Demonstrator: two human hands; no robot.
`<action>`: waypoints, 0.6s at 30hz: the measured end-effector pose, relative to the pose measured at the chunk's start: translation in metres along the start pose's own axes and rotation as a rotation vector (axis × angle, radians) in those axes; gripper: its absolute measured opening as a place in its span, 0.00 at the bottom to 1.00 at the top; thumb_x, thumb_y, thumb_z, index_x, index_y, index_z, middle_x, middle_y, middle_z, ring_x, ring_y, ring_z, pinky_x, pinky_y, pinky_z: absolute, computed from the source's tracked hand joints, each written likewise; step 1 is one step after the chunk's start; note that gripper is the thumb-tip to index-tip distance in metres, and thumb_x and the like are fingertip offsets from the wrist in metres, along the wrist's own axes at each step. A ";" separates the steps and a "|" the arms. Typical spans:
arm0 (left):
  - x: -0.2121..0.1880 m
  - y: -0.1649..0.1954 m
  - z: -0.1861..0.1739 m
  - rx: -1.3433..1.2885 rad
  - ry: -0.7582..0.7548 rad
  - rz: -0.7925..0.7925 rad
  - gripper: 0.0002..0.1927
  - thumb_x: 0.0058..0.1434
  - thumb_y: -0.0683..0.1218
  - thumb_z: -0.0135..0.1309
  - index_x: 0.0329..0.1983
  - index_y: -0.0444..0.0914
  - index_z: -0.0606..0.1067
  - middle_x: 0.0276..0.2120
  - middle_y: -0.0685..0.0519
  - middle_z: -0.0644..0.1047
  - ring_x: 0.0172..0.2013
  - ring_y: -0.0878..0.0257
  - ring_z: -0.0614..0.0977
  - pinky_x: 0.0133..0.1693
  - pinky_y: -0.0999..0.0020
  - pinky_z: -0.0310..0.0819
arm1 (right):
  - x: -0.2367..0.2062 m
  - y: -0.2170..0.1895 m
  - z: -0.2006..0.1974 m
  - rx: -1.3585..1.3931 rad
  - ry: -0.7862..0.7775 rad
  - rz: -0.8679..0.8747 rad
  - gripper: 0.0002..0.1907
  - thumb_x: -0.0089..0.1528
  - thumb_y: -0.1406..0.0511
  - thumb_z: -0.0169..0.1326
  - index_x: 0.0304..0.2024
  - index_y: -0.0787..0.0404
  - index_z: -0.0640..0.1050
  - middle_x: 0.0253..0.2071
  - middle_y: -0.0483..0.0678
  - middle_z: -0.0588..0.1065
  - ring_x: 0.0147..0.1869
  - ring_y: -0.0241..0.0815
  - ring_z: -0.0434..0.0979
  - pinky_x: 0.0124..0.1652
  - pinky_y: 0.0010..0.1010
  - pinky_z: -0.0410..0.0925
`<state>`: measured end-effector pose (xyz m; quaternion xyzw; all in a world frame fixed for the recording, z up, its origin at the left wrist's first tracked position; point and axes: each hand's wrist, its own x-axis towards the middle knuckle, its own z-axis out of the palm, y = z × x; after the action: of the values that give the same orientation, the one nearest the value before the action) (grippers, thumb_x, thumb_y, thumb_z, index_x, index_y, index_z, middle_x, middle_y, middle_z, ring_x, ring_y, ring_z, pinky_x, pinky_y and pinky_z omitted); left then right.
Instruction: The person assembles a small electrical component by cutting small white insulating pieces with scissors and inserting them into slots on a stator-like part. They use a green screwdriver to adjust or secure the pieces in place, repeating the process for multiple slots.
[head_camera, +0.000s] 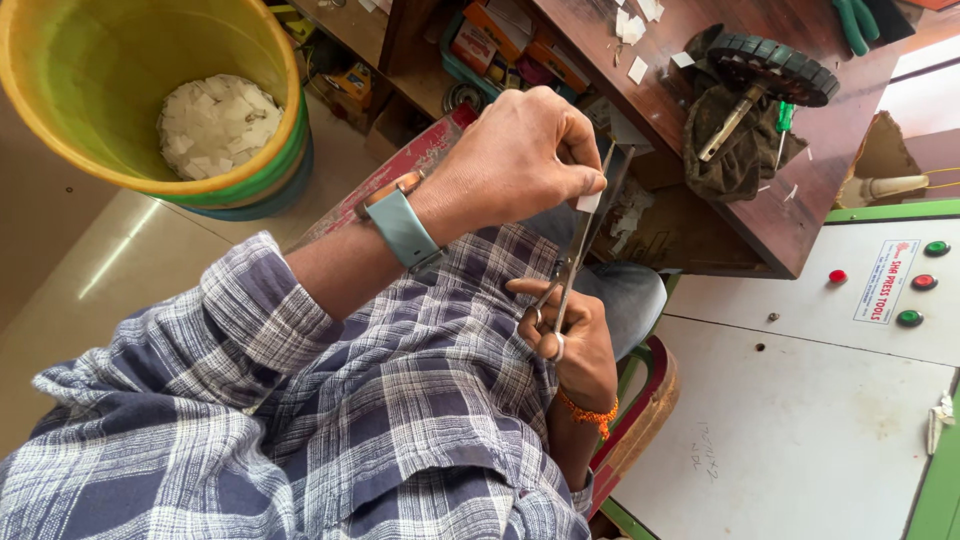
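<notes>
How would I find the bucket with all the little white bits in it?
Look on the floor, top left, beside the wooden shelves. The bucket stands there, yellow inside with green and blue bands outside. It alone holds a heap of small white paper pieces.

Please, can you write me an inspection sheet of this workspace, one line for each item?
Surface: dark wooden bench, worn, with white paper scraps on it.
Job's things: scissors and a small white paper piece at the blades.
Clutter: black wheel on a dark cloth; small boxes on the shelf under the bench.
Grippers: left hand pinches the paper piece; right hand holds the scissors by the handles.
Cables: nothing seen for certain; thin yellow lines at the right edge, too small to tell.
Surroundings: yellow bucket holding white paper pieces; white panel with red and green buttons; pale tiled floor.
</notes>
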<state>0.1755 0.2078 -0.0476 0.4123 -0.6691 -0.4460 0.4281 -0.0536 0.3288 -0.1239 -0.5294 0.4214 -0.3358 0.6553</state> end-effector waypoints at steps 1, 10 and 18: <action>0.001 0.000 -0.001 0.004 -0.006 -0.009 0.05 0.53 0.45 0.63 0.30 0.38 0.85 0.23 0.54 0.84 0.25 0.69 0.86 0.29 0.74 0.80 | 0.000 0.001 -0.001 -0.009 0.001 0.000 0.50 0.48 0.41 0.69 0.56 0.76 0.77 0.22 0.40 0.70 0.25 0.28 0.66 0.26 0.20 0.56; 0.005 -0.008 -0.003 -0.031 -0.034 -0.016 0.06 0.53 0.45 0.64 0.30 0.37 0.85 0.24 0.53 0.85 0.26 0.69 0.87 0.31 0.74 0.81 | -0.002 0.016 -0.008 0.030 0.019 -0.021 0.47 0.50 0.44 0.70 0.55 0.76 0.78 0.23 0.40 0.72 0.25 0.28 0.68 0.26 0.19 0.59; 0.001 -0.008 0.005 -0.340 0.053 -0.111 0.09 0.64 0.47 0.57 0.39 0.36 0.77 0.34 0.50 0.87 0.35 0.66 0.88 0.27 0.73 0.80 | -0.012 0.017 -0.008 0.177 0.106 -0.183 0.36 0.54 0.48 0.70 0.44 0.75 0.77 0.25 0.50 0.78 0.21 0.33 0.72 0.21 0.23 0.63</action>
<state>0.1718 0.2054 -0.0565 0.3820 -0.5488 -0.5648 0.4837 -0.0665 0.3398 -0.1385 -0.4872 0.3742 -0.4575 0.6429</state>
